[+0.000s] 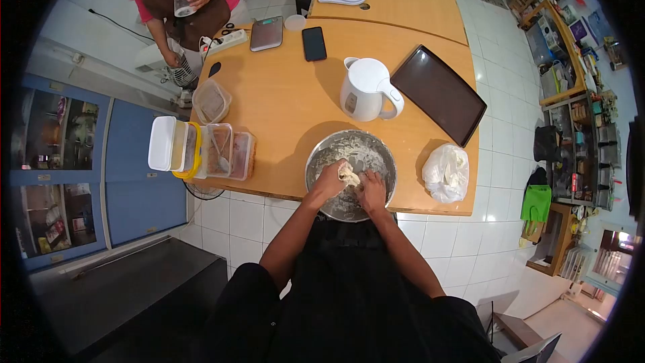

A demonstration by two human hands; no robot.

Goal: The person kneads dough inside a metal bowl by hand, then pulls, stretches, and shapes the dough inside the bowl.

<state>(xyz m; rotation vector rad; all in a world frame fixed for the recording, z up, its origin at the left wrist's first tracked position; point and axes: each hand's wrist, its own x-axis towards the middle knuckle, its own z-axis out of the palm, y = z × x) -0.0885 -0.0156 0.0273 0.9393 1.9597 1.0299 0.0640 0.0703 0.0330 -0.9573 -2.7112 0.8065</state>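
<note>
A round metal mixing bowl (316,156) sits at the table's front edge, its inside smeared with pale flour and dough bits. My left hand (327,183) is inside it, its fingers closed on a lump of sticky dough (349,174). Beside it, my right hand (371,192) reaches into the bowl's right half with the fingers stretched and apart, close to the dough. Its fingertips are near the floured metal; whether they touch the dough I cannot tell.
Behind the bowl stands a white electric kettle (366,87), with a dark baking tray (440,94) to its right. A white plastic bag (446,173) lies right. Stacked containers (171,144) stand left; a phone (314,44) and scale (267,33) lie farther back. Another person (181,0) holds a clear jar.
</note>
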